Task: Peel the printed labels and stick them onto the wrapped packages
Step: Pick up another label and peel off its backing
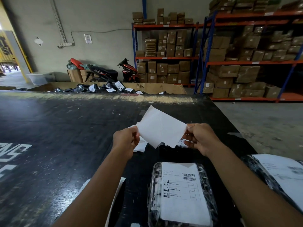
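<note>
In the head view, a white label sheet [161, 130] is being held up over the black table [65, 145], in the middle of the scene, with its blank side being turned toward the camera. Its left edge is being pinched by the left hand [127, 141], whose fingers are being curled round the paper. Its right edge is being pinched between the thumb and fingers of the right hand [199, 138]. The sheet is being held tilted, with its far corner raised. More white paper [140, 147] is being seen just below the left hand; whether it is being held or is lying on the table cannot be told.

Near the person, between the two forearms, a wrapped package [154, 185] is lying flat on the table, and a printed label [182, 190] with a barcode is being carried on its top. A second wrapped package [259, 167], also labelled, is lying at the near right and is being cut off by the frame edge.

Beyond the far side of the table, dark labelled parcels [113, 89] are being held in a cardboard bin [164, 88]. At the far right, cartons are being stored on orange-and-blue shelves [246, 63], and a motorbike [128, 71] is standing by the far wall.
</note>
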Demonstrator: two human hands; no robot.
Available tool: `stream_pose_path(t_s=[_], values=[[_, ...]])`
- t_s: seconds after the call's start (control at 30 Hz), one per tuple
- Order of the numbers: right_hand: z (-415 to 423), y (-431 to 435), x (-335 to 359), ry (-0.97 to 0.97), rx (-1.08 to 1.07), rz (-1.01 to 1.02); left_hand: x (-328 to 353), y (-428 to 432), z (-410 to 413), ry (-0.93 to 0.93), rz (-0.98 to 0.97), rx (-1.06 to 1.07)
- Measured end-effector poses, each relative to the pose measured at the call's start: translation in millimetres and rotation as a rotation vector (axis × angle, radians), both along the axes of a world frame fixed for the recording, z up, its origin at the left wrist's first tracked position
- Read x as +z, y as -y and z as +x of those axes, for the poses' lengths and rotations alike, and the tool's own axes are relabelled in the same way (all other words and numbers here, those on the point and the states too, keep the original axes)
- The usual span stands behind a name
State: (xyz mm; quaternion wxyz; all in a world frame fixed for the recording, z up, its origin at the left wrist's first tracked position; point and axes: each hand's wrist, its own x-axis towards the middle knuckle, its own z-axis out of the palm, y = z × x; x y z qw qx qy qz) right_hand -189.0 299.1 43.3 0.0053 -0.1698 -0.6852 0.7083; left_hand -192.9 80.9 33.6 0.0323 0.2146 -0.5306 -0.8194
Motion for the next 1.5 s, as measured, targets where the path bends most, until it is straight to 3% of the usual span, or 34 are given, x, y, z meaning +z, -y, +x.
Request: stream_pose_path(t_s=[0.43,0.7,0.93,1.17,1.5], values=[[-5.6,-10.6,-1.0,0.024,-0.126,-0.056,-11.5,45.1,-6.3,-0.037,0.121,0.280],[-8.7,-2.9,2.2,-0.057,-0.219,-0.124,-17.7,63.9,-8.6,-0.047,0.179,0.530],[-22.8,13.5,10.0,-0.093,-0.169,-0.183,-39.4,70.8,-27.9,-0.056,0.107,0.438],[-52.3,44.2,7.3,-0.091,-0.127,-0.165,-66.6,59.2,-77.1,0.012,-0.131,0.182],[-90.5,63.2,-19.4,-0.024,-0.053,0.103,-103.2,56.6,-136.6,0.242,-0.499,0.104]])
